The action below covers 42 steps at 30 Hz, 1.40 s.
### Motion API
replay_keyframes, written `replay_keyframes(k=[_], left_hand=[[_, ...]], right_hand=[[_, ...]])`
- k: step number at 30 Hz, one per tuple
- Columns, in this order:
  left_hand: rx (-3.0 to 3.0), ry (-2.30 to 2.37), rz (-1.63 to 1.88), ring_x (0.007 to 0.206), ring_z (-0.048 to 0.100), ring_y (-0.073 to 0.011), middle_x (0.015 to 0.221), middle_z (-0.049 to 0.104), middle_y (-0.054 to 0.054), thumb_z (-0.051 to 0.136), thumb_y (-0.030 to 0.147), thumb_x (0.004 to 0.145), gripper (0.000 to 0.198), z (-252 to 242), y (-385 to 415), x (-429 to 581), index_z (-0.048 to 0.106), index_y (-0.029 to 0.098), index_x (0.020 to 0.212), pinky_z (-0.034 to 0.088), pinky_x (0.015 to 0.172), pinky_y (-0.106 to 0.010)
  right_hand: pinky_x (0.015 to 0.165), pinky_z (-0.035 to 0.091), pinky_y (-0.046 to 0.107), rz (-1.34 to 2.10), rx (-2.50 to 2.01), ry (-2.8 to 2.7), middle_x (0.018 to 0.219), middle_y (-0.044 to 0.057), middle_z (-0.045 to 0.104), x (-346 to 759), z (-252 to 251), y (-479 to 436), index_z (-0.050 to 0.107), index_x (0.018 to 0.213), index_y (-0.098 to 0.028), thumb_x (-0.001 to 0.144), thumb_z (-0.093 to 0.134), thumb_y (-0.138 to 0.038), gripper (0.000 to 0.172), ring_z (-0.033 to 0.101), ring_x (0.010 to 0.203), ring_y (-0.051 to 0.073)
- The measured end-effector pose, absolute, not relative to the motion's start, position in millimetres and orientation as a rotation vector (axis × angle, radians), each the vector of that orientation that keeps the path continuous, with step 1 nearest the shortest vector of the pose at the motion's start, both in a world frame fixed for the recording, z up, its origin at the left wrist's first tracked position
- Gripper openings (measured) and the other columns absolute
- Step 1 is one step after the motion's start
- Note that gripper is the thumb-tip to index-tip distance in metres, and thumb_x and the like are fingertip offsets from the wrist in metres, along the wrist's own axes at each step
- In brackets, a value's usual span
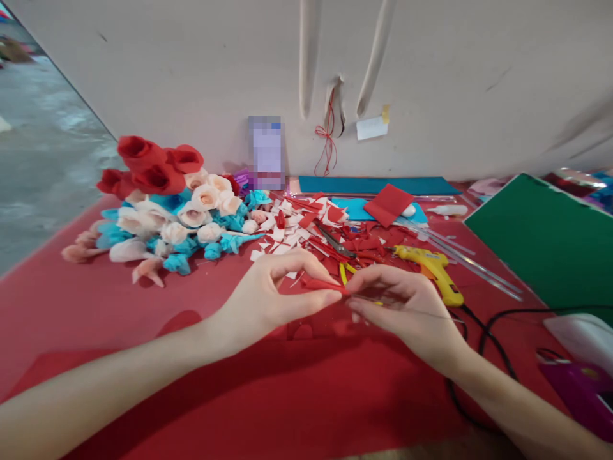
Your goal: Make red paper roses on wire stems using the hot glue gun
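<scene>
My left hand [278, 291] and my right hand [402, 306] meet over the red table covering [143, 332], fingertips together. Between them they pinch a small rolled red paper piece [323, 284] that points left to right. A thin stick seems to run from it under my right fingers. A pile of paper flowers [172, 211], red, cream, pink and blue, lies to the left. Red and white paper scraps [306, 230] are scattered just beyond my hands.
A yellow glue gun [433, 268] lies right of my hands, its black cord [493, 338] trailing toward me. Scissors [335, 243] rest among the scraps. Clear glue sticks [469, 262], a green sheet [546, 243], blue sheets [378, 186] and a purple object [579, 390] lie further off.
</scene>
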<state>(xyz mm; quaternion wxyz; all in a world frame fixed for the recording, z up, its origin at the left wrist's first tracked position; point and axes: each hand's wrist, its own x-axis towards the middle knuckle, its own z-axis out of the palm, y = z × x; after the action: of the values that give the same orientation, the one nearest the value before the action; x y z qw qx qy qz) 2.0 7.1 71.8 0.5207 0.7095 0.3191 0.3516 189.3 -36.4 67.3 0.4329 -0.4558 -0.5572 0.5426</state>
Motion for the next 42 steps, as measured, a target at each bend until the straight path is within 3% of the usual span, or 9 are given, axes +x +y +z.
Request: replay_keyframes(k=[4, 13, 18, 29, 42], left_hand=[[1.612, 0.759, 0.819, 0.080, 0.056, -0.0133, 0.080, 0.061, 0.001, 0.065, 0.025, 0.073, 0.005, 70, -1, 6, 0.063, 0.021, 0.072, 0.044, 0.076, -0.025], [1.557, 0.757, 0.845, 0.078, 0.055, -0.0120, 0.077, 0.059, 0.002, 0.064, 0.023, 0.075, 0.006, 66, -7, 9, 0.061, 0.019, 0.071, 0.043, 0.075, -0.024], [1.572, 0.770, 0.857, 0.079, 0.055, -0.0122, 0.078, 0.060, 0.001, 0.064, 0.023, 0.075, 0.004, 65, -6, 10, 0.062, 0.019, 0.073, 0.042, 0.076, -0.024], [1.592, 0.722, 0.879, 0.080, 0.054, -0.0107, 0.081, 0.059, 0.003, 0.061, 0.021, 0.077, 0.003, 63, -6, 8, 0.062, 0.021, 0.079, 0.042, 0.077, -0.023], [1.841, 0.730, 0.807, 0.082, 0.056, -0.0157, 0.081, 0.065, -0.005, 0.061, 0.017, 0.074, 0.011, 72, -1, 6, 0.067, 0.012, 0.082, 0.045, 0.078, -0.029]], right_hand=[[0.060, 0.048, 0.015, 1.078, -1.081, -1.466, 0.075, -0.003, 0.063, 183, 67, -41, 0.063, 0.081, -0.024, 0.065, 0.072, -0.014, 0.021, 0.058, 0.065, 0.008], [0.054, 0.049, 0.017, 0.916, -1.059, -1.501, 0.071, -0.001, 0.062, 181, 65, -45, 0.064, 0.076, -0.022, 0.071, 0.068, -0.016, 0.009, 0.057, 0.062, 0.010], [0.046, 0.049, 0.014, 0.952, -1.086, -1.482, 0.072, 0.000, 0.062, 181, 66, -44, 0.065, 0.074, -0.020, 0.071, 0.067, -0.015, 0.006, 0.057, 0.059, 0.009], [0.048, 0.048, 0.010, 1.072, -1.083, -1.407, 0.069, -0.003, 0.059, 182, 69, -45, 0.062, 0.074, -0.019, 0.074, 0.063, -0.013, 0.007, 0.054, 0.052, 0.004], [0.049, 0.044, 0.012, 1.033, -1.160, -1.504, 0.073, -0.002, 0.058, 188, 71, -41, 0.061, 0.072, -0.020, 0.075, 0.060, -0.012, 0.008, 0.052, 0.053, 0.004]])
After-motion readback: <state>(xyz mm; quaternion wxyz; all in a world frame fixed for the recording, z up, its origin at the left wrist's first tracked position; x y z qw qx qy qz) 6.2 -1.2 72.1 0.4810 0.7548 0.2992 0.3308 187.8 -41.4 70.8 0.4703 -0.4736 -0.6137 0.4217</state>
